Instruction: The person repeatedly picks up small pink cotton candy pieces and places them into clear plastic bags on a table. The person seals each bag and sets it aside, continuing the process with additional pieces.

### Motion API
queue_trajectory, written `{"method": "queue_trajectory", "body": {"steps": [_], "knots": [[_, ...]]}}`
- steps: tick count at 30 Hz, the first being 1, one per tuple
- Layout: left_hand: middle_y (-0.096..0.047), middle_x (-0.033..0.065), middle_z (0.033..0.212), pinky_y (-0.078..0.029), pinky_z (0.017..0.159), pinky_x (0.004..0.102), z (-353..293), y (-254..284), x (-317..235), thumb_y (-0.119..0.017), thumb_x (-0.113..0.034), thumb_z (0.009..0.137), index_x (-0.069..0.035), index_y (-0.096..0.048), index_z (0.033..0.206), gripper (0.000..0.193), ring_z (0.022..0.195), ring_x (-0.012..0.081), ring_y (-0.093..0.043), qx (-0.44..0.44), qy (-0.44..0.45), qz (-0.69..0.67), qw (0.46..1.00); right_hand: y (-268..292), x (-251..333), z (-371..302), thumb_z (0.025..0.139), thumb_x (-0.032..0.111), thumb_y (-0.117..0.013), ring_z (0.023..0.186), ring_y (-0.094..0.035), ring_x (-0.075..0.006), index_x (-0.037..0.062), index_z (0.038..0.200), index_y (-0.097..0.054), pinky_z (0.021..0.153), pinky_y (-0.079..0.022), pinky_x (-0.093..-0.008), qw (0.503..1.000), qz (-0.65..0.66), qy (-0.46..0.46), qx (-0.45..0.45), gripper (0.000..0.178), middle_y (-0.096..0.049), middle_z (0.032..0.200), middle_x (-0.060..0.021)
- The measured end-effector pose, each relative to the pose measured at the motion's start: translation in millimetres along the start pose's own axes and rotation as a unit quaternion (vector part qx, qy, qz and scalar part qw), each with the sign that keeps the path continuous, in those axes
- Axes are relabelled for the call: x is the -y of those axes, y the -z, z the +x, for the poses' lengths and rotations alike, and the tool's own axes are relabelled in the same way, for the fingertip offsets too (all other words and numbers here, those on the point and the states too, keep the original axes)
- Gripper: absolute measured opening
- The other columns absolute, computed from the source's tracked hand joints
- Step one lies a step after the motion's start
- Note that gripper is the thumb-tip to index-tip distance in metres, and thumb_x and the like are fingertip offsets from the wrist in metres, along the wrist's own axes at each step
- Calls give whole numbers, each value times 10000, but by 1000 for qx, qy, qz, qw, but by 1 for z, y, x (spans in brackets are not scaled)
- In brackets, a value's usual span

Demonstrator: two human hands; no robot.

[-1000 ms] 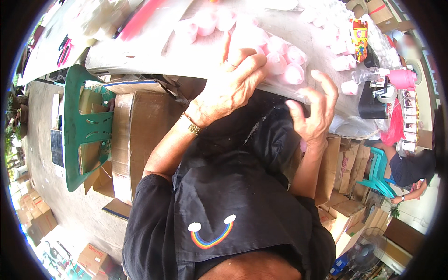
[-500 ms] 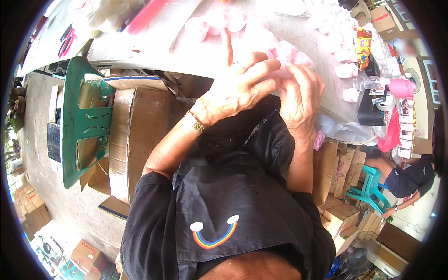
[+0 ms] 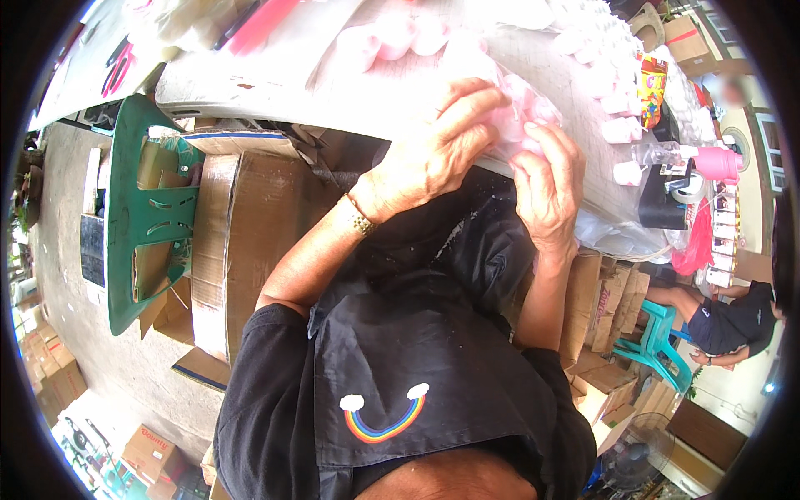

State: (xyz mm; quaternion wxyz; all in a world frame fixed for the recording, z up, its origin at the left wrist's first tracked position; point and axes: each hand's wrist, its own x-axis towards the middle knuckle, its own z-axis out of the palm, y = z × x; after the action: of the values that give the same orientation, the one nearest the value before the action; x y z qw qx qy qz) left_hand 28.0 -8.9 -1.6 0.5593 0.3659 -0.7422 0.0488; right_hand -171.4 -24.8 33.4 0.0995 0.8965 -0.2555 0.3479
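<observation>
A clear plastic bag [image 3: 523, 104] with pink rounded pieces inside lies at the front edge of the white table [image 3: 333, 108]. My left hand [image 3: 446, 142] is closed on the bag's left side, its fingers bent together. At the near right side of the bag, my right hand [image 3: 547, 179] pinches the plastic between thumb and fingertips. The bag's opening cannot be made out. Just beyond my left hand stands a row of pink rounded pieces [image 3: 396, 37], pale from glare.
Many white and pink pieces [image 3: 592, 75], a yellow packet [image 3: 652, 87], a black tape dispenser [image 3: 662, 204] and a pink bottle [image 3: 718, 164] crowd the table's right. Pink-handled scissors [image 3: 118, 71] lie far left. A green chair [image 3: 125, 217] and cardboard box [image 3: 250, 242] stand left; a person [image 3: 733, 321] sits right.
My left hand's raised index finger has bent down onto the bag. My right hand has shifted slightly down and right, and more of the bag shows between the hands.
</observation>
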Motion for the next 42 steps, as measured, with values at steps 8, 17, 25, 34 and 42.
{"method": "queue_trajectory", "body": {"steps": [8, 17, 25, 34, 42], "knots": [[-654, 58, 1153, -536, 874, 354, -2, 4, 2, -778, -45, 722, -61, -638, 925, 246, 1100, 263, -622, 30, -9, 22, 999, -4, 1, -1, 805, 28, -707, 1122, -607, -284, 62, 859, -609, 961, -448, -439, 999, 17, -28, -19, 117, -631, 1192, -75], [-637, 19, 1121, -509, 840, 328, 1, 5, 4, -726, -121, 791, -83, -643, 947, 181, 1081, 198, -615, 26, -8, 18, 999, -17, 2, -3, 777, -8, -714, 1084, -615, -293, 80, 861, -547, 936, -437, -418, 992, 61, -65, -92, 207, -654, 1121, -114], [-647, 39, 1130, -509, 846, 336, 2, 4, 6, -728, -94, 774, -72, -633, 955, 205, 1057, 221, -633, 25, -23, 23, 999, -31, 7, -7, 794, -46, -672, 1044, -636, -299, 66, 904, -547, 948, -434, -411, 976, 102, -122, -147, 201, -674, 1061, -108], [-673, 123, 1080, -535, 844, 390, 4, 3, 0, -747, 69, 714, -30, -605, 892, 248, 997, 323, -648, 39, 9, -14, 999, -24, 11, -2, 852, -26, -627, 1044, -622, -308, 51, 947, -594, 945, -449, -409, 967, 147, -130, -163, 127, -672, 1086, -123], [-676, 63, 1103, -305, 1109, 590, 4, -4, 1, -711, 35, 756, -84, -580, 879, 215, 1021, 275, -645, 26, -9, 52, 998, 13, 14, -5, 799, 82, -686, 1172, -568, -320, 98, 1009, -617, 1017, -378, -469, 975, 96, -135, -150, 222, -613, 1182, -85]]}}
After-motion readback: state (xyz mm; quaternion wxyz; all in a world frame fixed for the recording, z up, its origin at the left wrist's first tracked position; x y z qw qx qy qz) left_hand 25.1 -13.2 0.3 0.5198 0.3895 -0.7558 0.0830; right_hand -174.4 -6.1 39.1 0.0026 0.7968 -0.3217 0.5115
